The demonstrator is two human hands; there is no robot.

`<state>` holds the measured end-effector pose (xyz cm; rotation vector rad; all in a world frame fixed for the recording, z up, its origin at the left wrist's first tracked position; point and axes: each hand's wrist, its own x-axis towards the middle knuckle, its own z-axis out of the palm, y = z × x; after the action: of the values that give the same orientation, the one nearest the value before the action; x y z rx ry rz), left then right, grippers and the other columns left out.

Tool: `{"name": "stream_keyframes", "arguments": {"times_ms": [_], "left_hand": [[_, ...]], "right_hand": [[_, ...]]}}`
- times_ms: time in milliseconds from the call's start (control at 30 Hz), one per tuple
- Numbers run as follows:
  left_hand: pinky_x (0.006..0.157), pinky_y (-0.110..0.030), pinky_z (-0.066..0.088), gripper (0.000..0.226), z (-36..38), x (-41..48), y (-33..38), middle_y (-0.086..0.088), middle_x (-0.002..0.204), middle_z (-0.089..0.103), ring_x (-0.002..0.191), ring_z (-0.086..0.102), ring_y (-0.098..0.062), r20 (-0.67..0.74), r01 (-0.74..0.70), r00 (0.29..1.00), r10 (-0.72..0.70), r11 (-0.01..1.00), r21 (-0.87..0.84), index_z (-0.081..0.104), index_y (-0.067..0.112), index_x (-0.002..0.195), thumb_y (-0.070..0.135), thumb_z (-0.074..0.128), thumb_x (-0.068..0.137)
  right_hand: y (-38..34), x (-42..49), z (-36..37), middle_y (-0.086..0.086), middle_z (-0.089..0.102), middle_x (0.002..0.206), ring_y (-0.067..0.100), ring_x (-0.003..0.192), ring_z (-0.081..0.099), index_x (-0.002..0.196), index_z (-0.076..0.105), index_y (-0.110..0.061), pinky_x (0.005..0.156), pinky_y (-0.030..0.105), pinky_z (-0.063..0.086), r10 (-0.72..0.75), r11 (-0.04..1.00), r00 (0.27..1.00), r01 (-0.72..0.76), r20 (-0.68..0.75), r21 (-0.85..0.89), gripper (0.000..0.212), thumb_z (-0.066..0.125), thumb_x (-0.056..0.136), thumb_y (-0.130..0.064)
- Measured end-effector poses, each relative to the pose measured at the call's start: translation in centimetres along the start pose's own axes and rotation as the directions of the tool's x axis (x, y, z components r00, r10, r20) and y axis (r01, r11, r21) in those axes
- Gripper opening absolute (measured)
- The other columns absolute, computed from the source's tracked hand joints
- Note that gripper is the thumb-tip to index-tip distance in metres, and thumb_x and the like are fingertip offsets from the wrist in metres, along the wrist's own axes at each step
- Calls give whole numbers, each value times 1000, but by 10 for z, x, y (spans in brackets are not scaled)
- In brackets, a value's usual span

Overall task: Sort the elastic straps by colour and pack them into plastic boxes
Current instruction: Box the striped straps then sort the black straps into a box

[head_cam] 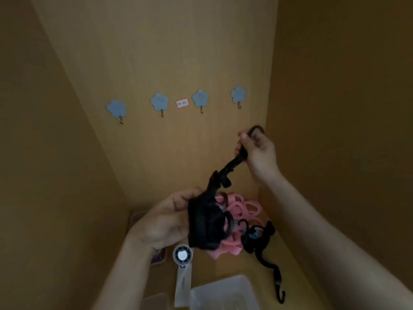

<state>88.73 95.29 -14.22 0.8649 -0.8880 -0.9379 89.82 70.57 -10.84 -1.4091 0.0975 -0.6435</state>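
Black elastic straps (207, 222) fill my left hand (163, 222), fingers curled around the bundle above the shelf. My right hand (257, 153) pinches one strap's hook end, raised. The wall label (182, 103) is unreadable.

2 bare forearms (330, 229), left hand (161, 222), right hand (257, 153).

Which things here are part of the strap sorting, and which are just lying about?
Job: black elastic strap bundle gripped by left hand, right hand pinching its end; pink elastic strap pile; loose black hooked strap; clear plastic box.
Lying about: small white handheld fan; blue flower-shaped wall hooks.
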Motion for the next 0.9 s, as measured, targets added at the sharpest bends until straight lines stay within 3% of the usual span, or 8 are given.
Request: {"name": "stream_keyframes", "arguments": {"times_ms": [100, 167, 267, 367, 533, 600, 733, 900], "left_hand": [[98, -37, 55, 41, -8, 11, 8, -20, 129, 66, 117, 66, -30, -251, -265, 942, 222, 952, -155, 59, -4, 132, 7, 67, 93], [83, -30, 61, 55, -16, 17, 13, -18, 121, 70, 109, 70, -28, -590, -366, 757, 281, 930, -27, 68, 1, 119, 15, 90, 70], [76, -26, 57, 20, -22, 25, 3, -8, 105, 75, 99, 69, -22, -817, -259, 441, 371, 925, 279, 69, 9, 105, 11, 71, 85], [81, -30, 54, 17, -30, 33, -24, -4, 102, 74, 95, 69, -20, -856, 48, 264, 444, 881, 471, 69, 21, 95, 5, 65, 94], [67, -21, 53, 26, -9, 32, -54, 15, 76, 71, 75, 66, 4, -650, 432, 675, 349, 528, 731, 68, 28, 82, 4, 62, 91], [67, -24, 55, 29, 7, 30, -59, 12, 80, 72, 79, 68, -1, -584, 437, 788, 195, 490, 754, 69, 25, 87, -2, 59, 90], [94, -45, 56, 20, 25, 23, -53, -5, 105, 76, 105, 70, -26, -596, 328, 790, 144, 722, 609, 78, 17, 104, 7, 75, 88], [95, -36, 56, 29, 42, 13, -43, -21, 114, 72, 112, 68, -34, -530, 189, 844, 83, 878, 440, 69, -4, 118, 2, 66, 90]], "right_hand": [[36, -50, 2, -2, 59, 69, 13, 62, 56, 87, 57, -12, 59, 27, 46, 87, 993, 996, -84, 27, -77, 18, 53, 104, -15], [52, -88, 3, -4, 58, 67, 10, 63, 57, 83, 54, -9, 60, 25, 45, 103, 990, 993, -98, 52, -101, 20, 53, 103, -12], [59, -131, 7, -1, 58, 74, 10, 65, 55, 83, 54, -12, 63, 26, 44, 17, 973, 996, 4, 87, -230, 19, 53, 102, -9], [49, -144, 8, -11, 61, 84, 9, 77, 60, 92, 57, -21, 65, 22, 47, -127, 895, 971, 200, 204, -399, 13, 51, 103, -15], [14, -116, 2, -2, 63, 97, 13, 87, 59, 102, 59, -16, 71, 33, 50, -229, 590, 776, 591, 588, -550, 16, 47, 102, -27], [3, -99, 2, -2, 65, 97, 13, 90, 63, 102, 62, -14, 75, 31, 52, -192, 669, 779, 549, 597, -501, 12, 54, 102, -23], [0, -65, -16, 9, 73, 98, 16, 92, 69, 97, 74, -10, 80, 19, 51, 170, 973, 899, -88, 402, -215, 11, 63, 97, -7], [12, -87, -24, 10, 70, 82, 22, 79, 69, 90, 67, -3, 71, 29, 54, 454, 784, 749, -593, 482, 183, 14, 64, 91, -17]]}}
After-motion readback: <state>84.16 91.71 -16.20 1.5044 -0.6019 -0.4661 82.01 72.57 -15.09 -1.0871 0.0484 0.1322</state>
